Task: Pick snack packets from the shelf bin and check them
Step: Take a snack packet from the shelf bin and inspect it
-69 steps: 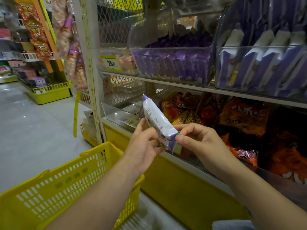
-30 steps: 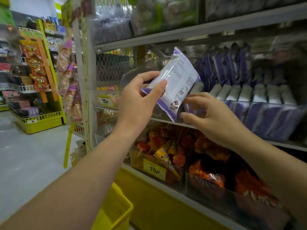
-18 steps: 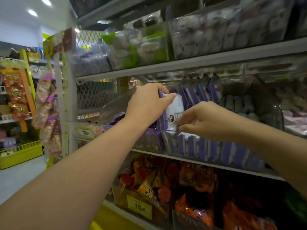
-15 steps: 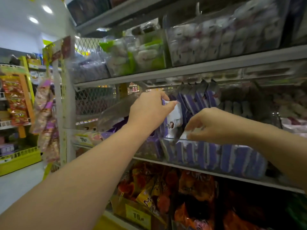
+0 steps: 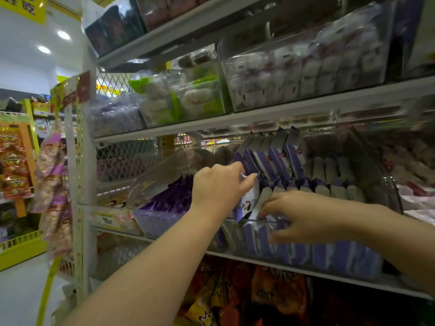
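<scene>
A shop shelf seen from head height, with two bare forearms reaching into a clear plastic shelf bin (image 5: 374, 168) on the middle shelf (image 5: 282, 264). The left hand (image 5: 219, 187) is clamped on the top edge of a purple-and-white snack packet (image 5: 246, 203), pinched between thumb and fingers. The packet is held tilted at the near left of the bin, its lower end down among the front row of matching packets (image 5: 329, 255). The right hand (image 5: 303, 217) is placed just right of it, fingers bent and spread, with the fingertips (image 5: 262, 211) in among the packet tops. Whether anything is gripped there cannot be told. More purple packets (image 5: 277, 156) are stacked upright at the far side of the bin. Orange snack bags (image 5: 277, 290) are seen on the shelf below. Bins of white sweets (image 5: 294, 74) and green-and-white packets (image 5: 188, 97) are seen on the shelf above. Strips of snack bags (image 5: 51, 184) are hung at the far left.
</scene>
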Motion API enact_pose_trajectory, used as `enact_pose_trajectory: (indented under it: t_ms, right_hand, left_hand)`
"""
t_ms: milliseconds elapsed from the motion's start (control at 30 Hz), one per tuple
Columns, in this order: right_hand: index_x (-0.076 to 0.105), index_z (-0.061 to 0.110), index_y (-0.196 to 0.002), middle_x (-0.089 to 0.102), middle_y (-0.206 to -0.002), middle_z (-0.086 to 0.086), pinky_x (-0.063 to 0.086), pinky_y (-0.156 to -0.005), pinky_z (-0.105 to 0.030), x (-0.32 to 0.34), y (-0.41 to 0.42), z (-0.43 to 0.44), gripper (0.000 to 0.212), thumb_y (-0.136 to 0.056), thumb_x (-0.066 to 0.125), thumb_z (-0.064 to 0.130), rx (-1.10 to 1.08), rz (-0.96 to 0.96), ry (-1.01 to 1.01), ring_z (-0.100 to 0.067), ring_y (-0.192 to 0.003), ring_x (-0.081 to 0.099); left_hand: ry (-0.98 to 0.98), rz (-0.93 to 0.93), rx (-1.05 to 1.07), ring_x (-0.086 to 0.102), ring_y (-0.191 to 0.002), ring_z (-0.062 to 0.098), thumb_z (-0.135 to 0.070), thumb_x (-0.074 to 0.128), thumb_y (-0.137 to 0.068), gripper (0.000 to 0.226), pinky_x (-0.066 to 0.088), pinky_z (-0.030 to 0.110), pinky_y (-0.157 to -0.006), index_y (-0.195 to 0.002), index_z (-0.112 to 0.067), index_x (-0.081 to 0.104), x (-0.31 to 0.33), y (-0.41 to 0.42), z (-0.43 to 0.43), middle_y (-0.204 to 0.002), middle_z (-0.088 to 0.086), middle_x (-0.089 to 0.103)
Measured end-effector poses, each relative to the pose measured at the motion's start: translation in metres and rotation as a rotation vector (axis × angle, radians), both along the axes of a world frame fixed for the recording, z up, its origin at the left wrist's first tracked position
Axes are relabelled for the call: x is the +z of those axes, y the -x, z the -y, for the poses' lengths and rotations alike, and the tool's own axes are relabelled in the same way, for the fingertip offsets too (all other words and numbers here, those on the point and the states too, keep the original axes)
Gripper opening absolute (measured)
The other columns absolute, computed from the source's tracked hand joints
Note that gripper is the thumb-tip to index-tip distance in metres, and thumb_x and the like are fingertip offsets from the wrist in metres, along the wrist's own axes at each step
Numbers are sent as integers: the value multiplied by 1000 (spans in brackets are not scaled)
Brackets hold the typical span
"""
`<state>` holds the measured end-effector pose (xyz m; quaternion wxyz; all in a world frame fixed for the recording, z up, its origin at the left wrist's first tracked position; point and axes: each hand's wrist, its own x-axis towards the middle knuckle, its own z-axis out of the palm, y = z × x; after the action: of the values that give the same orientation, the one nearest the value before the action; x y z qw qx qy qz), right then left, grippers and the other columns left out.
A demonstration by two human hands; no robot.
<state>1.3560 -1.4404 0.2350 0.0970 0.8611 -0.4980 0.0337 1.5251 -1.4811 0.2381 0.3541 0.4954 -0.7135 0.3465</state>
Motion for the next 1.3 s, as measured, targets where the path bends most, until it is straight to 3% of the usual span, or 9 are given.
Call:
enact_pose_trajectory:
  t_ms: [267, 433, 533, 633, 767, 933, 1100, 1200, 1300]
  right_hand:
    - [48, 43, -130, 47, -130, 15, 42, -91, -26, -5, 4, -1, 48, -84, 58, 57, 31, 32, 50, -8, -110, 45]
    - [48, 42, -132, 47, -132, 16, 40, -95, -27, -5, 6, -3, 50, -85, 56, 59, 39, 42, 42, -8, -114, 45]
    - [55, 39, -127, 52, -121, 19, 44, -92, -27, -1, 3, -4, 51, -87, 46, 67, 28, 101, -31, -3, -108, 51]
    - [63, 28, -120, 62, -106, 16, 49, -84, -26, 6, -2, -1, 41, -96, 42, 54, 29, 199, -68, -5, -97, 58]
    - [68, 32, -116, 67, -110, 11, 45, -74, -5, 14, -13, 10, 25, -96, 55, 26, 94, 171, 2, 6, -88, 57]
    - [70, 31, -113, 61, -97, 14, 43, -63, -5, 30, -33, 19, 26, -91, 62, 19, 128, -49, -106, 2, -75, 55]
    - [68, 24, -112, 59, -112, 9, 49, -81, -25, 37, -44, 22, 25, -88, 66, 17, 140, -216, -154, -13, -97, 57]
    - [65, 27, -116, 54, -119, 5, 39, -64, -12, 36, -39, 21, 29, -90, 63, 14, 119, -162, -226, -4, -83, 49]
    - [63, 25, -117, 46, -97, 16, 39, -58, -2, 32, -36, 23, 26, -94, 57, 14, 91, -102, -234, 3, -74, 47]
  left_hand:
    - [110, 177, -72, 60, -55, 16, -56, 52, -89, 42, 43, 31, -66, -70, -20, 62, -11, -3, 11, -56, -4, 63]
    - [-125, 262, -231, 55, -111, 9, -59, 30, -96, 50, 28, 32, -104, -108, -29, 69, -18, -29, 13, -116, -11, 65]
    - [-182, 215, -387, 50, -121, 4, -55, 30, -97, 50, 20, 27, -112, -125, -29, 62, -31, -44, 6, -125, -13, 63]
    - [-254, 195, -437, 40, -129, -1, -54, 21, -97, 53, 9, 27, -119, -125, -32, 59, -44, -53, -1, -127, -16, 62]
    - [-316, 281, -423, 28, -136, 1, -54, 16, -94, 55, -6, 29, -119, -129, -35, 54, -48, -58, -4, -134, -18, 57]
    - [-357, 396, -370, 30, -134, 7, -51, 31, -93, 43, -3, 41, -122, -127, -34, 51, -38, -59, -3, -123, -15, 62]
    - [-381, 427, -354, 27, -135, 11, -51, 36, -93, 42, -1, 42, -122, -129, -33, 47, -41, -59, -4, -126, -11, 59]
    - [-374, 410, -352, 24, -137, 12, -48, 38, -93, 43, 1, 39, -121, -132, -32, 44, -47, -60, -5, -133, -9, 56]
    - [-360, 395, -352, 24, -137, 13, -46, 40, -94, 42, 5, 39, -121, -134, -31, 42, -49, -59, -6, -134, -8, 56]
